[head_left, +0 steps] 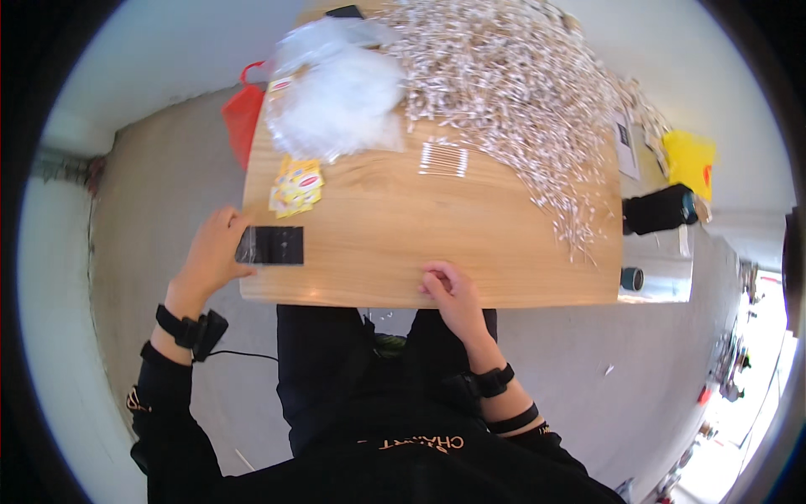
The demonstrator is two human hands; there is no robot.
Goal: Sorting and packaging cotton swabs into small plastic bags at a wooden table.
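Note:
At the table's left edge my left hand (217, 252) has its thumb and fingers around the left end of a flat black rectangular thing (281, 245), which has a clear, shiny film at that end. My right hand (453, 294) rests at the front edge of the wooden table (386, 244), its fingers curled in and nothing visible in them. Beyond the hands, a small row of cotton swabs (443, 160) lies side by side. A stack of yellow-and-white cards (296, 186) lies above the black thing.
A large heap of loose cotton swabs (504, 76) covers the far right of the table. Clear plastic bags (340, 97) pile up at the far left, near a red bag (242, 122). On a side surface stand a black cylinder (659, 210) and a yellow packet (690, 160).

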